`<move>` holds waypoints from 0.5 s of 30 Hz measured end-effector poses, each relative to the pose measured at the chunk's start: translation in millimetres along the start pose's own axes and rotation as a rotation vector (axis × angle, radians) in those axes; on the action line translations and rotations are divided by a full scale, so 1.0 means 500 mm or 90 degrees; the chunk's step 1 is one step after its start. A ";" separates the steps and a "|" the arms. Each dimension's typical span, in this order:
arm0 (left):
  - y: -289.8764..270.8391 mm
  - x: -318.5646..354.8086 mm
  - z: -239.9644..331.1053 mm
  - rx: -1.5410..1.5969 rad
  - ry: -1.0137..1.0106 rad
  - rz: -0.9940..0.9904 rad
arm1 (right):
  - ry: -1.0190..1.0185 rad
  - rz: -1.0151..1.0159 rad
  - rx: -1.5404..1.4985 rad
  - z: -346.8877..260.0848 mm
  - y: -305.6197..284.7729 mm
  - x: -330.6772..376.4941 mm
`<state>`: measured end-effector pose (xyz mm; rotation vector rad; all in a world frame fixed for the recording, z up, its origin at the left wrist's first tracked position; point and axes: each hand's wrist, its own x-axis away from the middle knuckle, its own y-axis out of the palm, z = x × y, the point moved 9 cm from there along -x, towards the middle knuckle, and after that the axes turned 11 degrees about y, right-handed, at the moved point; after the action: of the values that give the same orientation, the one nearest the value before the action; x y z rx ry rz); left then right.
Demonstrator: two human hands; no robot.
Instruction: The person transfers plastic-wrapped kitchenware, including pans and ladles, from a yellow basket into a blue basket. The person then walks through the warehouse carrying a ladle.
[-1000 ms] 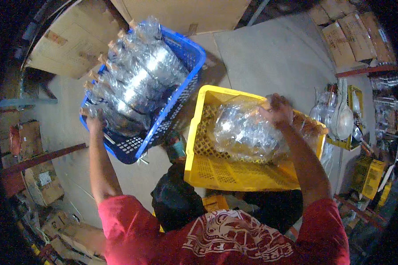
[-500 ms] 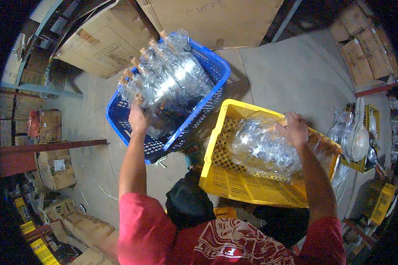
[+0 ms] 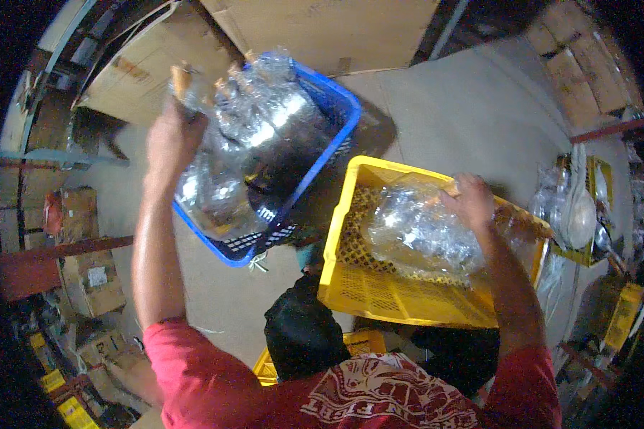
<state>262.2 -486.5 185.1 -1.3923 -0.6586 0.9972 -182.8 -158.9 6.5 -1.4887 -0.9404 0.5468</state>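
Your left hand (image 3: 175, 136), closed on a tan-handled, clear-plastic-wrapped item (image 3: 184, 83), has shifted upper-left, separating it from neighbours (image 3: 272, 111); your right hand (image 3: 474, 203) half-curls, hold unclear.

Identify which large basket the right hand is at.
The large yellow basket: the right hand is at its far side; the left hand holds a wrapped item at the blue basket.

Silvery, plastic-wrapped items (image 3: 283, 129) with brown ends leaned side by side in a blue basket (image 3: 318, 168); the leftmost item (image 3: 215, 189) tilted, brown end up; clear-wrapped items (image 3: 415, 227) lay in a yellow crate (image 3: 408, 307)
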 end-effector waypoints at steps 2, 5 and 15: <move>-0.109 0.008 0.067 0.103 0.051 0.014 | -0.021 0.020 0.005 0.002 -0.003 0.000; -0.238 0.056 0.180 0.462 0.083 0.066 | -0.045 0.083 0.041 -0.002 -0.013 0.003; -0.178 0.155 0.639 0.394 0.514 -0.149 | 0.013 -0.028 0.022 0.033 0.019 0.003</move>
<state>37.4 -255.1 294.5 -1.0005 0.0995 0.3312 -192.9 -147.2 -4.9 -1.4364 -0.9415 0.5120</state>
